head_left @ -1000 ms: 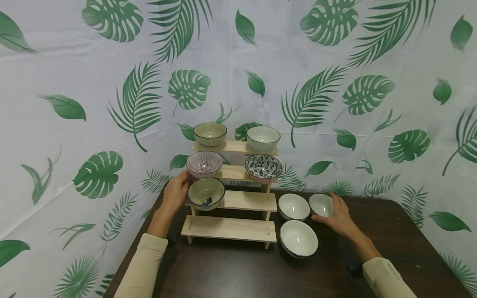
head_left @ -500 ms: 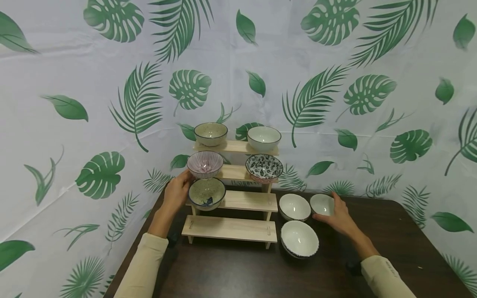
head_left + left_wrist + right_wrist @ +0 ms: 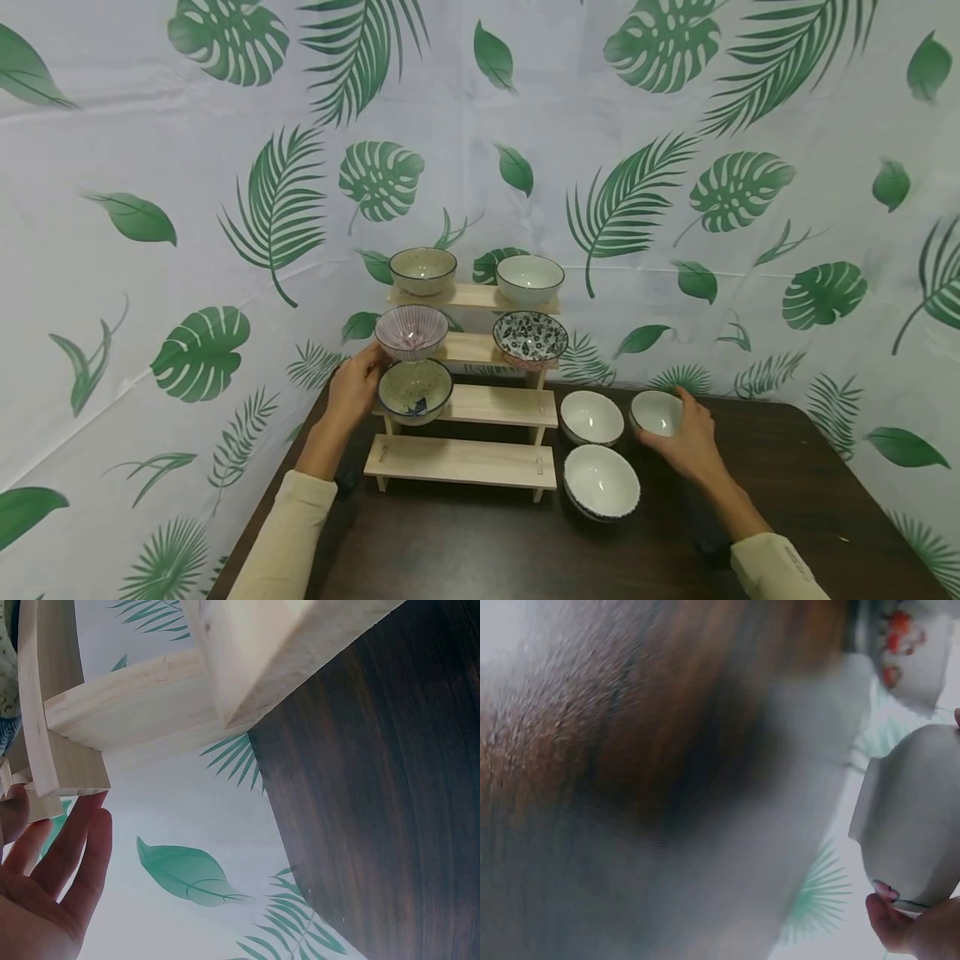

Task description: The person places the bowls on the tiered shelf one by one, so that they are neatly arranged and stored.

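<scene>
My right hand [image 3: 692, 440] holds a small white bowl [image 3: 654, 414] by its sides, thumb near, fingers far. In the right wrist view, the plain pale outside of this bowl [image 3: 911, 814] shows, with a small coloured mark by the thumb. My left hand [image 3: 352, 385] touches the left end of the stepped wooden rack [image 3: 457, 460], beside a purple-striped bowl [image 3: 412, 332]. In the left wrist view, the rather straight fingers [image 3: 88, 859] meet the end of a board. A speckled bowl with a blue motif [image 3: 416, 391] sits just below that hand's level.
A white bowl [image 3: 592, 417] and stacked-looking bowls [image 3: 602, 481] stand on the dark table [image 3: 450, 550], right of the rack. Higher steps carry a speckled bowl [image 3: 422, 271], a white bowl [image 3: 530, 279] and a black-floral bowl [image 3: 530, 337]. Leaf-printed cloth [image 3: 480, 133] hangs behind.
My right hand and its white bowl have shifted slightly right, widening the gap to the neighbouring white bowl. The left hand stays at the rack's end.
</scene>
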`<state>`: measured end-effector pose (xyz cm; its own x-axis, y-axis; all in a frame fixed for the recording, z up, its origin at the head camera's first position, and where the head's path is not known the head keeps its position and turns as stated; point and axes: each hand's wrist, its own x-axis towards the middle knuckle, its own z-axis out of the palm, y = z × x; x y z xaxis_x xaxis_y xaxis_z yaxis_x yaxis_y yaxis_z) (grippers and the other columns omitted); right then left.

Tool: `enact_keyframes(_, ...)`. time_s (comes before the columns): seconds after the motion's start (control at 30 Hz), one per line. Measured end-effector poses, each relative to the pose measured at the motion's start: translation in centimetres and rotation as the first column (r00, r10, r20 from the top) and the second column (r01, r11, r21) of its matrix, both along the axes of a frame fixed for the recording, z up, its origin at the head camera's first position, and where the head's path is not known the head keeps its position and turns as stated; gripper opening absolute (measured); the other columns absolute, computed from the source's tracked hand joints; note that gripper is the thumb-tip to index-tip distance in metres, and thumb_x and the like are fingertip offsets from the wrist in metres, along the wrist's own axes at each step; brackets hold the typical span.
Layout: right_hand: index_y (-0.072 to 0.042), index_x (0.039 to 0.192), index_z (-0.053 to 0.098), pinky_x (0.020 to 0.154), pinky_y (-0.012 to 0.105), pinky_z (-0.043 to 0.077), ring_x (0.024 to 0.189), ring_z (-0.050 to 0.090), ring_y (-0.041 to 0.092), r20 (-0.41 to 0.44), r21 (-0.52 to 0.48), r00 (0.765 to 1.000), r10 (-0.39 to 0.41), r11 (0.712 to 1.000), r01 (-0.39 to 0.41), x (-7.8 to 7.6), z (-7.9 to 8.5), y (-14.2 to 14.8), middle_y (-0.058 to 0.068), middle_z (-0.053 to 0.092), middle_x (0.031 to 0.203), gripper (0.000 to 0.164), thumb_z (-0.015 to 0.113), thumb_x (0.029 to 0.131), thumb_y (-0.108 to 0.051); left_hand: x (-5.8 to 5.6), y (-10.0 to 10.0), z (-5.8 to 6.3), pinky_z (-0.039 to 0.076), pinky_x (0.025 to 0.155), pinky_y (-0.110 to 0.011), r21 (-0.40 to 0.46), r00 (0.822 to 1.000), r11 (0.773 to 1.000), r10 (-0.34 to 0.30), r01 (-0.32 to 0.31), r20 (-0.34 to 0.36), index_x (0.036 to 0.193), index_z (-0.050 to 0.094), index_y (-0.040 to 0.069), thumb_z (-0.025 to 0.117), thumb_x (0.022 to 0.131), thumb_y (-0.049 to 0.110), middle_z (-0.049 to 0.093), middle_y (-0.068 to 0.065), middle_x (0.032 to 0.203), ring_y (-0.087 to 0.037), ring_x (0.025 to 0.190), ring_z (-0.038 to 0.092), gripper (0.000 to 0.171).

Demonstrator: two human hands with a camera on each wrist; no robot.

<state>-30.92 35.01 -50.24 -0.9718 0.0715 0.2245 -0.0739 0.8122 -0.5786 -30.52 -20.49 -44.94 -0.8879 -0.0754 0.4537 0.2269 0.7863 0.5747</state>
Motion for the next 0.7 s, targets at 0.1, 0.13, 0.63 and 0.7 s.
enact_keyframes(0.1, 0.003, 0.160, 0.020, 0.088, 0.074, 0.044, 0.129, 0.033, 0.060, -0.015, -0.006, 1.000, -0.002, 1.000, 0.002, 0.6, 1.1, -0.4, 0.045, 0.032, 0.146, 0.115, 0.087, 0.076, -0.040, 0.1, -0.1, 0.2, 0.053, 0.089, -0.064, 0.003, 1.000, 1.000, -0.001, 0.001, -0.004, 0.135, 0.069, 0.014, 0.063, 0.102, 0.017, 0.068, -0.014, 0.138, -0.046, 0.115, 0.069, 0.034)
enact_keyframes(0.13, 0.003, 0.160, 0.019, 0.088, 0.074, 0.044, 0.129, 0.032, 0.060, -0.015, -0.008, 1.000, 0.002, 1.000, -0.002, 0.8, 1.5, -0.6, 0.045, 0.032, 0.146, 0.116, 0.087, 0.077, -0.041, 0.1, -0.1, 0.2, 0.053, 0.089, -0.064, 0.003, 1.000, 1.000, 0.000, 0.000, -0.005, 0.135, 0.069, 0.013, 0.063, 0.102, 0.016, 0.067, -0.014, 0.138, -0.046, 0.115, 0.069, 0.034)
enact_keyframes(0.63, -0.002, 0.162, 0.023, 0.094, 0.074, 0.042, 0.140, 0.030, 0.057, -0.066, -0.023, 0.994, 0.083, 0.996, -0.085, 3.7, 5.1, -3.8, 0.038, 0.031, 0.155, 0.115, 0.090, 0.075, -0.039, 0.1, -0.1, -0.2, 0.053, 0.090, -0.064, 0.013, 1.000, 1.000, -0.007, 0.007, -0.015, 0.133, 0.070, 0.012, 0.063, 0.101, 0.015, 0.068, -0.014, 0.137, -0.046, 0.116, 0.069, 0.032)
enact_keyframes(0.7, -0.004, 0.162, 0.023, 0.094, 0.075, 0.042, 0.141, 0.029, 0.057, -0.069, -0.018, 0.994, 0.088, 0.996, -0.090, 4.1, 5.5, -4.2, 0.037, 0.031, 0.156, 0.115, 0.090, 0.075, -0.039, 0.0, 0.0, -0.1, 0.053, 0.089, -0.064, 0.014, 1.000, 1.000, -0.008, 0.008, -0.026, 0.132, 0.071, 0.012, 0.063, 0.101, 0.014, 0.069, -0.015, 0.136, -0.046, 0.115, 0.069, 0.032)
